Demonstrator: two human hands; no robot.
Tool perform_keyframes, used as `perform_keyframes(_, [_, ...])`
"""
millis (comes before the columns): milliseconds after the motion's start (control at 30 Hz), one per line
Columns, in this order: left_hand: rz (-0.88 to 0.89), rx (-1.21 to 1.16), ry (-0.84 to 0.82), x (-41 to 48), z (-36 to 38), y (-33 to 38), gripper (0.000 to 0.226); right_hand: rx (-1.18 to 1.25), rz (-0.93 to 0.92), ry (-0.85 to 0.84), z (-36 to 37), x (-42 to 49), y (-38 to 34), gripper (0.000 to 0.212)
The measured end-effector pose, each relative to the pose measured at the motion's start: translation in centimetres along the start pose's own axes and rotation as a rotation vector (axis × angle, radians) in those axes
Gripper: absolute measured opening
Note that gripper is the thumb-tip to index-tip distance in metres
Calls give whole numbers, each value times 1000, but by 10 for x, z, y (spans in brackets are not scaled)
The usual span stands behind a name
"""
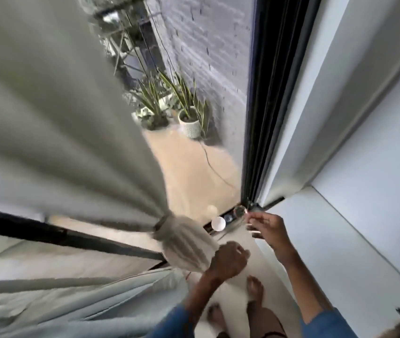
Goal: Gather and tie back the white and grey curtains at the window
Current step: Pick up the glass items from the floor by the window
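The grey curtain [55,132] is gathered into a bunch and cinched by a dark tie band [161,222]. Its tail [186,247] flares out below the band. My left hand [228,261] is at the tail's lower end with curled fingers, touching the fabric; blur hides whether it grips it. My right hand [267,228] is apart from the curtain, near the window frame's bottom corner, with fingers spread and holding nothing. The white curtain [72,303] lies in loose folds at the lower left, under the grey one.
The black window frame [262,118] runs up the middle, with a white wall [364,167] to its right. A white ball [218,223] and a clear ball [240,211] sit by the track. Potted plants [189,120] stand outside. My bare feet [255,289] are below.
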State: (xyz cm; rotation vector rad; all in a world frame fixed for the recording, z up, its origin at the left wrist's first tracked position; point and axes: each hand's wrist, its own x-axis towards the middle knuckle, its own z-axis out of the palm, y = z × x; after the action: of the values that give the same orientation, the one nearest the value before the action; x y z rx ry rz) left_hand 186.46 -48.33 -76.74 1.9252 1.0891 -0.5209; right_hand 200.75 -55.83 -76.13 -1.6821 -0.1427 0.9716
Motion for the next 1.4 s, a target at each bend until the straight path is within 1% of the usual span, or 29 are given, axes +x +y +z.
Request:
perform_keyframes(67, [-2, -5, 45, 51, 16, 6, 50, 7, 72, 55, -18, 26, 25, 16])
perform_keyframes(133, [-80, 17, 75, 92, 26, 7, 35, 3, 145, 74, -31, 51, 50, 16])
perform_keyframes(167, [-122, 20, 101, 109, 29, 4, 32, -3, 177, 75, -34, 61, 60, 17])
perform_keyframes(233, [-182, -3, 146, 150, 44, -8, 34, -17, 235, 77, -36, 88, 85, 17])
perform_keyframes(300, [-223, -22, 161, 201, 68, -38, 35, -14, 280, 73, -31, 116, 110, 17])
perform_keyframes(400, [-280, -57, 143, 245, 88, -63, 36, 1, 357, 50, -13, 153, 143, 18])
perform_keyframes(533, [-277, -79, 55, 278, 99, -62, 27, 27, 444, 18, 15, 207, 199, 18])
perform_keyframes(667, [-280, -127, 9, 333, 127, -86, 18, -5, 487, 58, 37, 261, 264, 20])
perform_keyframes(733, [-273, -132, 4, 364, 143, -102, 19, -18, 505, 90, 47, 287, 298, 22])
perform_keyframes(800, [-281, -141, 18, 403, 163, -123, 23, -17, 524, 99, 57, 317, 338, 27])
perform_keyframes(867, [-287, -165, 18, 446, 187, -149, 29, 3, 523, 128, 62, 351, 384, 44])
perform_keyframes(900, [-290, -200, 20, 468, 201, -161, 31, 22, 514, 152, 63, 369, 408, 52])
perform_keyframes(933, [-311, -243, 30, 491, 216, -176, 33, 39, 512, 181, 65, 388, 435, 56])
perform_keyframes(967, [-335, -293, 34, 512, 229, -189, 32, 56, 515, 204, 68, 403, 452, 53])
perform_keyframes(1000, [-360, -351, 28, 528, 237, -195, 30, 74, 520, 231, 70, 416, 462, 42])
perform_keyframes(1067, [-411, -501, 50, 559, 254, -204, 24, 103, 526, 278, 73, 441, 483, 13])
perform_keyframes(1100, [-435, -567, 74, 575, 264, -210, 25, 109, 522, 291, 75, 454, 494, 10])
perform_keyframes(1167, [-450, -641, 111, 604, 280, -220, 32, 99, 507, 298, 76, 477, 511, 15])
perform_keyframes(1267, [-503, -698, 153, 642, 299, -229, 45, 49, 486, 323, 79, 511, 540, 17])
perform_keyframes(1333, [-560, -790, 177, 666, 305, -230, 46, 66, 482, 365, 81, 534, 553, 19])
perform_keyframes(1400, [-594, -885, 185, 689, 309, -232, 49, 113, 470, 414, 85, 556, 566, 26])
